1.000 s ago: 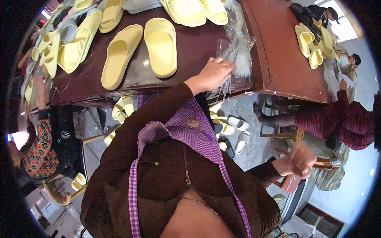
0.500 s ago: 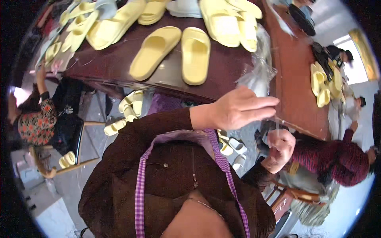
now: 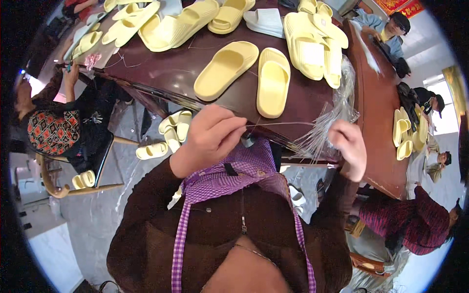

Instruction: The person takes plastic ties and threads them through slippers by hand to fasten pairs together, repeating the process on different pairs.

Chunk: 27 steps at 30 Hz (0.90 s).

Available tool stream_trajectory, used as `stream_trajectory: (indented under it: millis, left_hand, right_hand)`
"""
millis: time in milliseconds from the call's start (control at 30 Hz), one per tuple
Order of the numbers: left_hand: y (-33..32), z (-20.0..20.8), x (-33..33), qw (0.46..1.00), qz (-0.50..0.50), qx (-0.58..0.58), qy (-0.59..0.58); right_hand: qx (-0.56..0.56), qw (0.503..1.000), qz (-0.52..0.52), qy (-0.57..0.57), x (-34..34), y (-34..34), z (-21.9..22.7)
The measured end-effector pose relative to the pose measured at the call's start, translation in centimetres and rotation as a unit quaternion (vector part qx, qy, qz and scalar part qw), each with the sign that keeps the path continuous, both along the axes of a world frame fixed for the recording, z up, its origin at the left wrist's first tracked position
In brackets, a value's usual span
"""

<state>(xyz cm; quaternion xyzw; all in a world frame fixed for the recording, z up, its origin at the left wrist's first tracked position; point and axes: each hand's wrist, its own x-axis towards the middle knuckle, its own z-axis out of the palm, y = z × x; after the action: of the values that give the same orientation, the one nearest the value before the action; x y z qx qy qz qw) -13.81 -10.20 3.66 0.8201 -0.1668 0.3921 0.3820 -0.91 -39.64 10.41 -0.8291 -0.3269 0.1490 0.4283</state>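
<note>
My left hand [image 3: 210,139] is closed in a pinch in front of the table's near edge. From its fingertips a thin, clear plastic strand [image 3: 278,123] stretches toward the right. A bundle of similar clear strands [image 3: 320,134] hangs over the table edge between my hands. My right hand [image 3: 349,146] is beside that bundle, fingers curled; what they hold, if anything, is hidden. Just beyond my hands lie two pale yellow slippers, a left-hand slipper [image 3: 222,71] turned at an angle and a right-hand slipper [image 3: 272,85] pointing nearly straight away.
More yellow slippers [image 3: 178,27] and a pale grey slipper [image 3: 265,22] crowd the dark red table [image 3: 161,68]. Several slippers [image 3: 171,134] lie on the floor. A person in a patterned vest [image 3: 53,132] sits at left; another in a striped purple top [image 3: 410,219] is at right.
My hands have moved apart, the left one leftward from beside the right. The strand now stretches between them. The view has shifted, showing more of the table's right side.
</note>
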Motion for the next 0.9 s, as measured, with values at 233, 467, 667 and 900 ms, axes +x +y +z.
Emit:
stream_trajectory:
  millis: [233,467,667,900]
  left_hand:
    - [1.3,-3.7,0.5,0.986,0.128,0.104,0.032]
    - [-0.2,-6.0,2.3,0.964,0.228,0.126,0.044]
    - [-1.4,-7.2,4.6,0.958,0.233,0.143,0.087]
    - [-3.4,-8.2,9.3,0.95,0.234,0.181,0.099]
  right_hand:
    - [-0.078,0.992,0.079,-0.067,8.6,8.5,-8.3]
    - [-0.007,0.986,-0.062,-0.154,10.1,12.3,-11.8]
    - [0.018,0.986,-0.124,-0.11,12.0,10.7,-12.8]
    - [-0.012,0.95,-0.141,-0.28,16.4,12.8,-13.1]
